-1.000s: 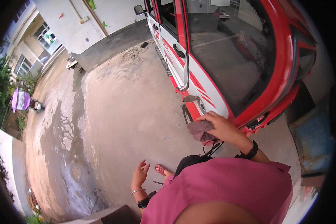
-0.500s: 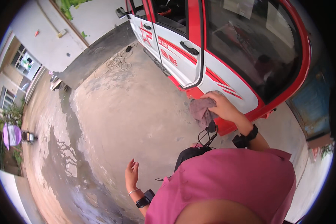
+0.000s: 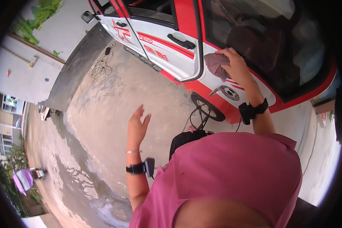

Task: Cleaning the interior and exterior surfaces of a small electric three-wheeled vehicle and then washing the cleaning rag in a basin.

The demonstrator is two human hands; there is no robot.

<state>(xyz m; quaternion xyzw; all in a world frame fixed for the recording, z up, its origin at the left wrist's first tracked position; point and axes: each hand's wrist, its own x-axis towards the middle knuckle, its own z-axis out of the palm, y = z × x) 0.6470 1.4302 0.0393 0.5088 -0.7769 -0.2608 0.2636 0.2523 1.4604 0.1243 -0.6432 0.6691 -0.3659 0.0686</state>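
My right hand [image 3: 235,65] is closed on a crumpled greyish-purple cloth [image 3: 217,65], held against or very near the side panel of a red and white vehicle [image 3: 209,80], just below its large rear window [image 3: 269,41]. Whether the cloth touches the paint I cannot tell. A round silver cover [image 3: 228,92] shows on the panel under my right forearm. Off to the left, my left hand [image 3: 138,125] hangs in the air over the concrete, empty, its fingers apart. Both wrists wear black strapped devices.
A wheel [image 3: 207,106] is below the panel, with dark cords [image 3: 202,118] hanging before it. Door handles [image 3: 181,41] stick out from the vehicle's side. Coiled cable [image 3: 99,70] lies on the concrete further ahead. Wet patches [image 3: 79,167] spread to the left, near a parked purple-covered scooter [image 3: 24,179].
My right hand has carried the cloth up from the lower red edge to the panel beneath the window. My left hand has risen and moved forward. The view has shifted, uncovering the wheel and round cover.
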